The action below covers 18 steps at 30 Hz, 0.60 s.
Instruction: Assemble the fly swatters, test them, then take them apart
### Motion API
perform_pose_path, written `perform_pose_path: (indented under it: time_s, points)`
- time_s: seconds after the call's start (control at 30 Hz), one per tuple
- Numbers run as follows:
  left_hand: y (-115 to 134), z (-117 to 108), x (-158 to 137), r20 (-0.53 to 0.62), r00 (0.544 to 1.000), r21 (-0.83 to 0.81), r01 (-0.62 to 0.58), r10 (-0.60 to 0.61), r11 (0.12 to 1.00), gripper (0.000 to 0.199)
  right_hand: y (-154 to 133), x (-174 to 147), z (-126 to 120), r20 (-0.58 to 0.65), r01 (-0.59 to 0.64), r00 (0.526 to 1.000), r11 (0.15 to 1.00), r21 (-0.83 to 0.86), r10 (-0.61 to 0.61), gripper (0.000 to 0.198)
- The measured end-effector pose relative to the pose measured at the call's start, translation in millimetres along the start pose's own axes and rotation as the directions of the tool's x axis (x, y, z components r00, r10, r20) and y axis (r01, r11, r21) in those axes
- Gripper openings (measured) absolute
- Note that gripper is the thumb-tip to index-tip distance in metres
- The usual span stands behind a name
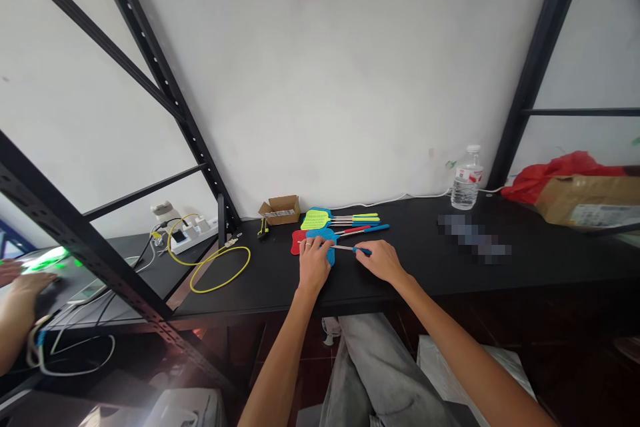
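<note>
A blue fly swatter lies across the black shelf with its thin metal shaft pointing right. Its head is partly under my left hand, whose fingers are curled over it near the neck. My right hand is closed around the blue handle end of the same swatter. Just behind, another blue fly swatter overlaps a red fly swatter, their handles to the right. Farther back lies a group of yellow-green fly swatters with blue ones among them.
An open cardboard box stands by the wall. A yellow cable loops at left near a white power strip. At right are a water bottle and a cardboard carton. Another person's hand shows far left.
</note>
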<state>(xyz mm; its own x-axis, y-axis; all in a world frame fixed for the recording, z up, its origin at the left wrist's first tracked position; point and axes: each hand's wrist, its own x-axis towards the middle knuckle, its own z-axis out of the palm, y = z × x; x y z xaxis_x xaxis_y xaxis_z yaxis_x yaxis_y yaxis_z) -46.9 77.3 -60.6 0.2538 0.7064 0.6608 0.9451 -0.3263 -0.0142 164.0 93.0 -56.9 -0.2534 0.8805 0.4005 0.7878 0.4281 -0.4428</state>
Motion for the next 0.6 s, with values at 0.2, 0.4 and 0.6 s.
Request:
perform_pose_path:
  time_s: [0.2,0.4,0.6]
  points:
    - [0.5,-1.1,0.2,-0.011,1.000,-0.001,-0.005,0.005,1.000,0.042,-0.3,0.1,-0.5,0.011,0.002,1.000,1.000,-0.004,-0.002,0.031]
    - [-0.3,-2.5,-0.3,-0.015,1.000,-0.040,-0.012,0.011,0.999,0.044,1.1,0.6,-0.5,0.007,0.005,1.000,1.000,0.005,-0.005,0.031]
    - [-1.7,-2.2,-0.7,-0.016,1.000,-0.065,-0.022,0.021,0.998,0.043,1.2,0.4,-1.5,0.018,0.000,1.000,1.000,0.005,0.000,0.031]
